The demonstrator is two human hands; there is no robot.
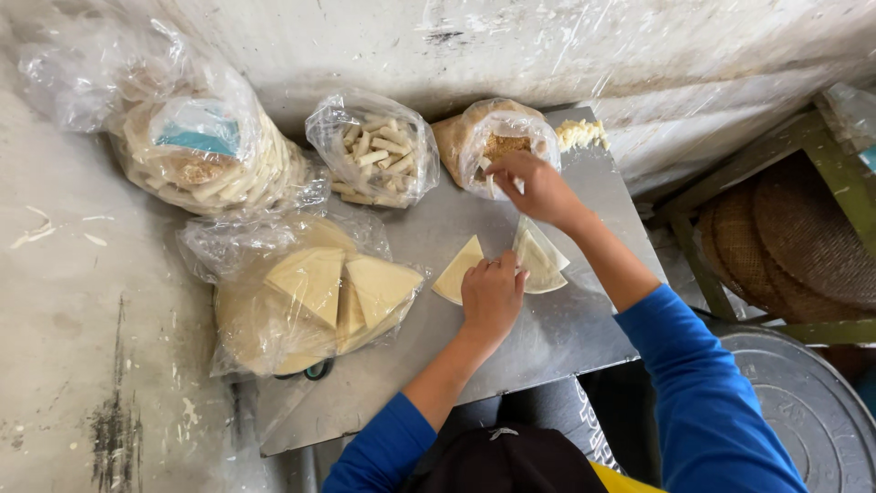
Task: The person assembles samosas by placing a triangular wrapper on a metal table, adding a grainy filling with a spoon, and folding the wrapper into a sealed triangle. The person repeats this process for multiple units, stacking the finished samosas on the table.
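My left hand [491,294] rests on the metal tabletop [557,338], its fingertips pressing the edge of a pale triangular dough sheet [540,258]. A second dough wedge [458,268] lies just left of that hand. My right hand [532,185] reaches into an open plastic bag of brown crumbly filling [497,139] and pinches a small bit of it. Both arms wear blue sleeves.
A bag of short white sticks [376,153] stands left of the filling bag. A plastic-covered stack of cut dough triangles [315,290] lies at the left, a large bag of round wrappers [196,146] behind it. Loose shreds [581,133] sit at the far corner. Woven baskets [785,239] are under a frame at right.
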